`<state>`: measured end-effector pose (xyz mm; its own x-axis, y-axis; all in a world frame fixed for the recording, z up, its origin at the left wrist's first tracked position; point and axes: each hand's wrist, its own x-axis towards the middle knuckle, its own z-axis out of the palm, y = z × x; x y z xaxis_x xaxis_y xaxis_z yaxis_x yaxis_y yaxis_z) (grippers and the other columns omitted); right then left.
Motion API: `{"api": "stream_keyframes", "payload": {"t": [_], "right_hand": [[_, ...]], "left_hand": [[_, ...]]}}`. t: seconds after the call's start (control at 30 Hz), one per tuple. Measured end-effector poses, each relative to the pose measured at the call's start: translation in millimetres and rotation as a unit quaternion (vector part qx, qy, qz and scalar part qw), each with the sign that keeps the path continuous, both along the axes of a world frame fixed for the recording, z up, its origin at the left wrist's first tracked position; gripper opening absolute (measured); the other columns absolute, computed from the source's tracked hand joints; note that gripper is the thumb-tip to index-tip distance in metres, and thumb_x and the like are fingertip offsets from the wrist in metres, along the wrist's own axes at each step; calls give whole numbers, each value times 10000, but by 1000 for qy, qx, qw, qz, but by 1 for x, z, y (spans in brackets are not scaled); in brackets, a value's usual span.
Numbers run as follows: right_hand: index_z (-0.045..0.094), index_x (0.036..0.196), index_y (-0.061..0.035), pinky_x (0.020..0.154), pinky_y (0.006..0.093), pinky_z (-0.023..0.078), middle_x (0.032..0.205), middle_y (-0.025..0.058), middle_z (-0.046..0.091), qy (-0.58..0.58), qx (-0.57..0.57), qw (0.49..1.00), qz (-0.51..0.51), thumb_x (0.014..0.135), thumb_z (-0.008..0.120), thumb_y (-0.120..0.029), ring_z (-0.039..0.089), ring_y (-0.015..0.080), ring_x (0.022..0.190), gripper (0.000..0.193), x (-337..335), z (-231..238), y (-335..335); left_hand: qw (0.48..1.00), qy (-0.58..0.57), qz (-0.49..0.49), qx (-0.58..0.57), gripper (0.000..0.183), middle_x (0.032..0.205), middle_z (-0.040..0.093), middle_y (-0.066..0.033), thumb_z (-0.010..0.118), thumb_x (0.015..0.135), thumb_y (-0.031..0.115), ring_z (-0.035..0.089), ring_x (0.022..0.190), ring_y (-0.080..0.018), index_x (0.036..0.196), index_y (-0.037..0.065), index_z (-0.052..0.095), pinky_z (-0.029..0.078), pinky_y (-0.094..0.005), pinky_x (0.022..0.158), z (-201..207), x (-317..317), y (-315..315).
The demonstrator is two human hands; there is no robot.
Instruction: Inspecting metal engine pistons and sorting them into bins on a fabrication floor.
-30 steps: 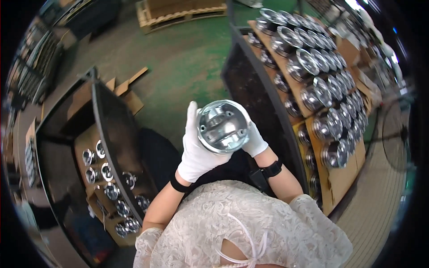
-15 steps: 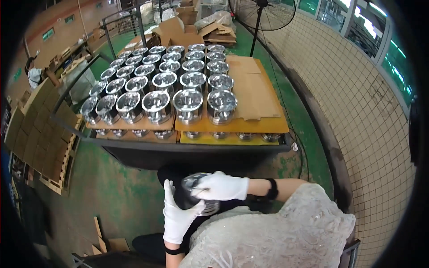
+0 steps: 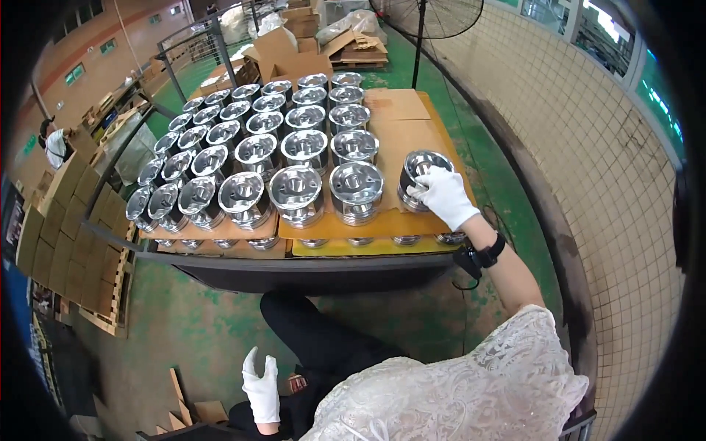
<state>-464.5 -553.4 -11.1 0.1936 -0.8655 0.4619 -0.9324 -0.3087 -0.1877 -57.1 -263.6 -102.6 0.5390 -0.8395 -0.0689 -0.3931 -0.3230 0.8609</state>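
My right hand point(image 3: 445, 195), in a white glove, grips the rim of a shiny metal piston point(image 3: 415, 192). That piston is upright on the cardboard sheet point(image 3: 403, 140), at the front right of the cart. To its left, several like pistons point(image 3: 357, 189) stand upright in rows, crowns up. My left hand point(image 3: 261, 386), also white-gloved, is held low beside my lap with thumb and fingers apart and nothing in it. Whether the gripped piston bears fully on the sheet is hard to see, since my fingers cover part of it.
Beneath the sheets, a lower layer of pistons point(image 3: 404, 240) shows along the front edge of the dark cart point(image 3: 316, 275). A metal rail point(image 3: 110, 165) bounds its left side. Stacked cardboard point(image 3: 77, 242) sits on a pallet at left. A standing fan point(image 3: 423, 37) is behind, a tiled wall point(image 3: 581, 147) at right.
My right hand has carried the piston from my lap forward and right onto the cardboard sheet. My left hand has come off it and dropped lower and to the left.
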Motion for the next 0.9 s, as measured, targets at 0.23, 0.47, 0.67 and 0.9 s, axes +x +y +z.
{"api": "stream_keyframes", "payload": {"t": [0.23,0.47,0.67,0.9], "right_hand": [[751,903,-98,735,421,500,905,137,660,43,20,998,34,825,707,-381,638,312,812,297,9,-24,-20],[747,866,-99,712,415,503,829,121,645,29,-34,998,47,795,739,-324,637,297,774,235,3,-20,-2],[638,1182,-54,1018,441,402,1180,152,616,-51,-99,992,63,788,740,-204,519,327,1162,434,106,13,31],[587,1271,31,1026,369,445,1274,183,607,-180,-33,950,252,994,548,-193,581,294,1171,358,209,-50,37]], "left_hand": [[1000,-26,-3,-3,405,1243,615,-179,664,912,149,610,1117,-244,1266,-23,567,482,-355,952,-5,1,-3],[998,-63,-28,-10,387,1203,630,-177,688,887,173,634,1075,-303,1227,11,597,509,-380,903,-18,6,-10],[952,-303,18,41,377,1126,640,-168,707,823,267,593,1050,-340,1115,41,628,472,-443,906,33,20,52],[911,-382,140,66,344,1005,613,-138,650,833,282,579,956,-284,1043,11,615,424,-414,868,79,25,125]]}}
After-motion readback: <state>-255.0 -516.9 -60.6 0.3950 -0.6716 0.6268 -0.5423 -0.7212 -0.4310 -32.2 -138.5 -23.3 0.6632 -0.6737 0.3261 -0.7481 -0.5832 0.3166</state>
